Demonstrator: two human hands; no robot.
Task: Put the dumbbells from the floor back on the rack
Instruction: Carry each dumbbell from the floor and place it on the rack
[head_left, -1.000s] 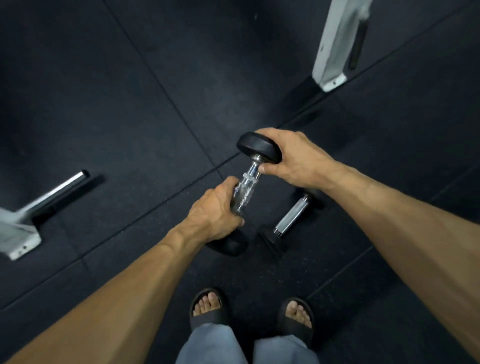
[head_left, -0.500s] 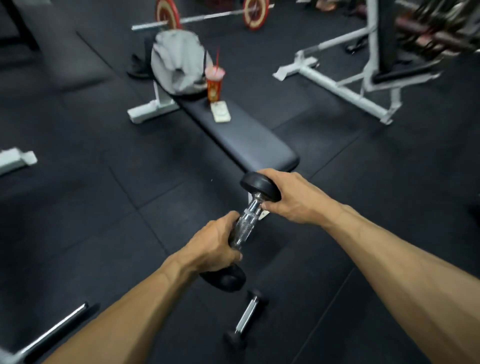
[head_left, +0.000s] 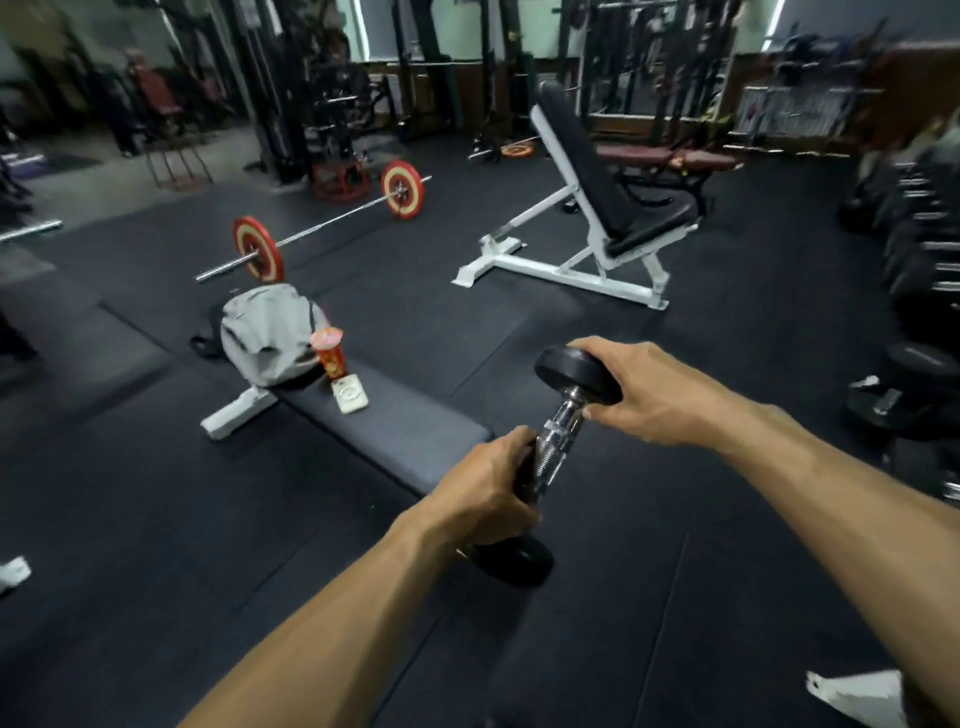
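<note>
Gleamed chrome and knurled on the dumbbell (head_left: 558, 441) handle, matt black rubber at its heads; lay dull, faintly grained across the rubber floor (head_left: 156, 519).

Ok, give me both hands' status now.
Left hand: grips the dumbbell by its handle.
Right hand: holds the same dumbbell's upper head.

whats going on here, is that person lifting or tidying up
It looks like tidying. A person carries one dumbbell in both hands, clear of the floor: the left hand grips the knurled chrome handle, and the right hand holds the upper black head. The dumbbell rack stands blurred at the right edge, so the dumbbell is not yet racked. Ahead is a flat bench with a grey bag and a red cup on it.
</note>
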